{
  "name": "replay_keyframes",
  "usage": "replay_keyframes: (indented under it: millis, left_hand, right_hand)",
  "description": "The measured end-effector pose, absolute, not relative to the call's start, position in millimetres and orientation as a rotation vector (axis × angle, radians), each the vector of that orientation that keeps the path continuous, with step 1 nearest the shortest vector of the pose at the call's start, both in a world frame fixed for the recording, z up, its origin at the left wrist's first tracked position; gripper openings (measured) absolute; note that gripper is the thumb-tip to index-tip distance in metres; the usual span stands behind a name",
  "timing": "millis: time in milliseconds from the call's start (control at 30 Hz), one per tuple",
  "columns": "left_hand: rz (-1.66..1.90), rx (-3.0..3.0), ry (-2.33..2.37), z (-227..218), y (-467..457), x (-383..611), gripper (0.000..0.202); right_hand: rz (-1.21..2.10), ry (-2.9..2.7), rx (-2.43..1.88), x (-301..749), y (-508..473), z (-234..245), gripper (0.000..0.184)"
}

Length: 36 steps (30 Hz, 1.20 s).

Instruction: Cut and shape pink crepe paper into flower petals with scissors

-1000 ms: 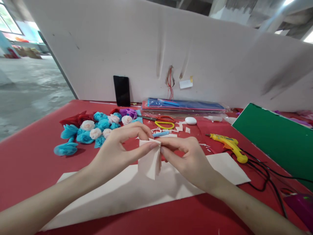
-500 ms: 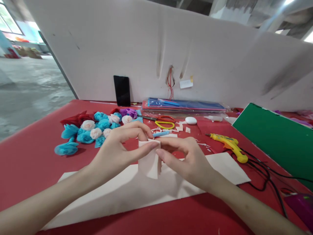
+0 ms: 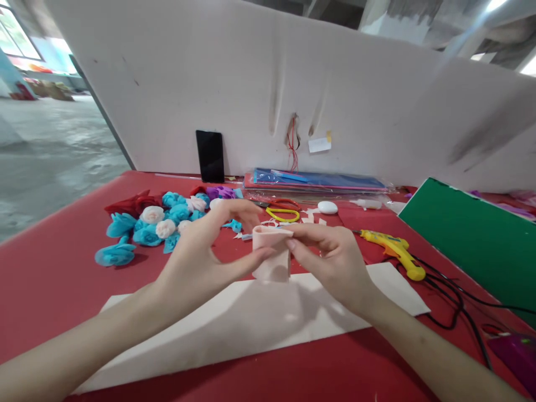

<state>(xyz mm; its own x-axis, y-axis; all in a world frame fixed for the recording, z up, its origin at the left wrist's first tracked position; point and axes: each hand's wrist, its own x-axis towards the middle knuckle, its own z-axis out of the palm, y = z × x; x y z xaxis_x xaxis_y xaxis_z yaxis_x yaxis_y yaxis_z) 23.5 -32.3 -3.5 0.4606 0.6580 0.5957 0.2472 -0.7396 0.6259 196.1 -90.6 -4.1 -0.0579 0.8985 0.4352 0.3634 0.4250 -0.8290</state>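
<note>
R hand [image 3: 335, 262] pinches right edge of pale-pink, folded, paper-like piece [image 3: 274, 243], approx. upright over far edge of long, flat, cream paper-like strip [image 3: 201, 346]. Rounded fold faces left, twd L hand [image 3: 201, 251], spread wide abt it, thumb over near face. Long axis unclear; layers loose, w/ gap at top.

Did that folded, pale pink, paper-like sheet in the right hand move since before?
Yes. Judged against the upright black rectangular phone, the folded sheet has moved right and a little higher in the view.
</note>
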Motion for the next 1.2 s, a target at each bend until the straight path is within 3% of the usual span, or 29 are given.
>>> replay_keyframes:
  millis: [100,367,633,900,1200]
  left_hand:
    - [1.027,2.095,0.731,-3,-34,25,0.010]
    - [1.130,1.833,0.759,-1,-36,20,0.006]
    - [1.202,2.102,0.590,-3,-36,21,0.008]
    - [1.574,2.699,0.419,-5,-30,18,0.020]
    - [1.731,2.757,0.394,-2,-32,17,0.019]
  right_hand:
    - [0.616,-1.635,-1.066,198,-91,-5,0.031]
    - [0.551,-1.694,-0.961,199,-93,-2,0.050]
    - [0.352,-1.681,-1.016,200,-92,0,0.030]
    - [-0.021,-1.863,-0.875,205,-90,2,0.023]
    - [-0.449,-2.058,-0.791,209,-91,0,0.023]
